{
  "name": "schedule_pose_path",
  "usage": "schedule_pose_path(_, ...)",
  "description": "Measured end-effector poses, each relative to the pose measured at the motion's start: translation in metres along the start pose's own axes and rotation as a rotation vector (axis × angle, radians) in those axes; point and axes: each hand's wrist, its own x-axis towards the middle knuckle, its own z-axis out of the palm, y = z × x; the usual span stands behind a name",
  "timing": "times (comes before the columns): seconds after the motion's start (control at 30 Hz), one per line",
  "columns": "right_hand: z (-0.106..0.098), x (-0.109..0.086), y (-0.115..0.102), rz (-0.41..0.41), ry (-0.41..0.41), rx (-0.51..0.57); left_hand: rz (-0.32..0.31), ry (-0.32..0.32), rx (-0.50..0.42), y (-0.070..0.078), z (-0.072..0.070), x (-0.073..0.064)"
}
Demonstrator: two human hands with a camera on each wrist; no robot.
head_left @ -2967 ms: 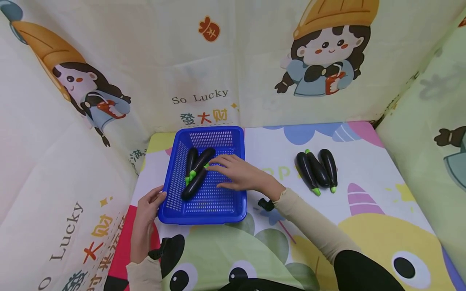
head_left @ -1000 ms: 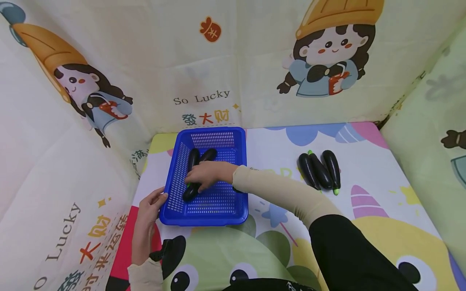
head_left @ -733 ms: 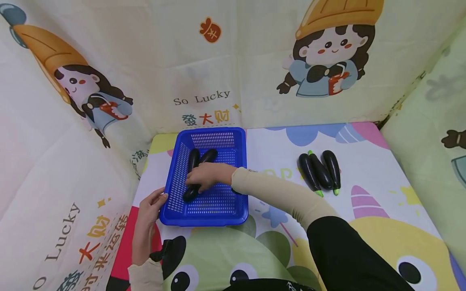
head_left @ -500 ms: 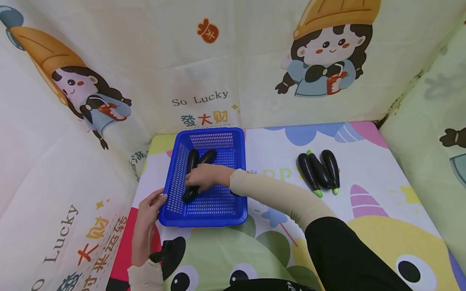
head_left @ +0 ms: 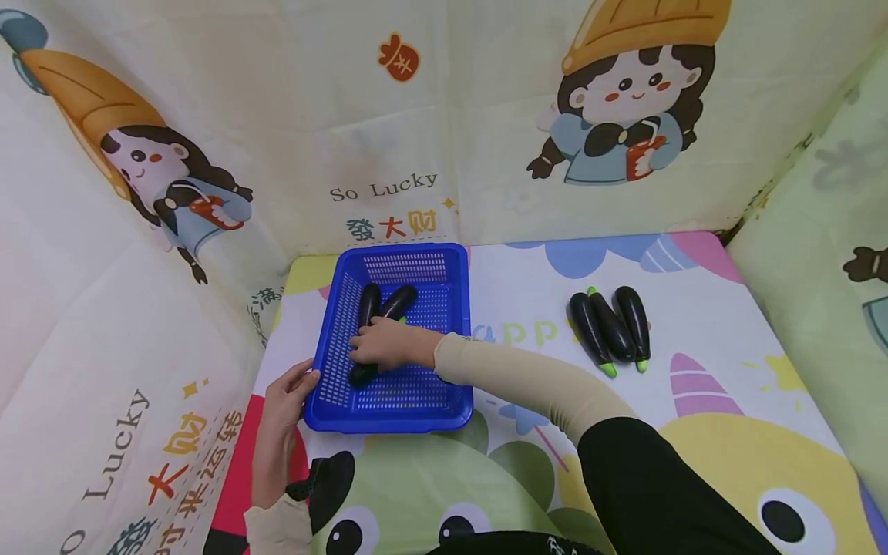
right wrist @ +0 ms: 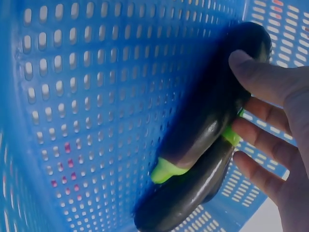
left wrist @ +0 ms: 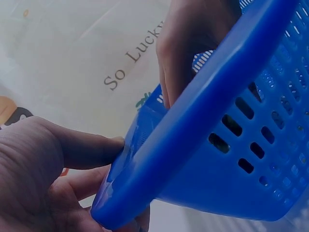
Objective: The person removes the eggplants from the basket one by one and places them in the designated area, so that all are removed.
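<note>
A blue plastic basket (head_left: pixel 416 422) stands on the left of the table, with three dark eggplants inside. My left hand (head_left: pixel 280 405) grips its near-left rim, the thumb (left wrist: pixel 99 150) on the inner side in the left wrist view. Inside the basket, my right hand (head_left: pixel 391 344) reaches down over the eggplants. Its thumb (right wrist: pixel 253 72) lies across one eggplant (right wrist: pixel 207 111), with the fingers along the opposite side. Another eggplant (right wrist: pixel 181 208) lies against it, its green stem by my fingertips. In the head view, my right hand covers much of the nearest eggplant.
Three more eggplants (head_left: pixel 613 327) lie side by side on the printed tablecloth (head_left: pixel 520 277), right of the basket. Printed cloth walls (head_left: pixel 486 154) rise behind the table and at both sides.
My right hand has come left and down from over the basket's middle onto the eggplants. In the last half second it shifted slightly nearer, exposing a green stem. My left hand keeps its place.
</note>
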Motion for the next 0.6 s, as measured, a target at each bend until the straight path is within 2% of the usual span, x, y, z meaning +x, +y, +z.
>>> schedule_pose_path(0.3, 0.0051, 0.0006, -0.0027, 0.036, -0.005, -0.032, 0.003, 0.010, -0.006, 0.0013, 0.0012, 0.0000)
schedule_pose_path(0.6, 0.0045, -0.0050, -0.0054, 0.054, 0.015, -0.012, -0.003, 0.003, -0.021, 0.0001, -0.0001, 0.0016)
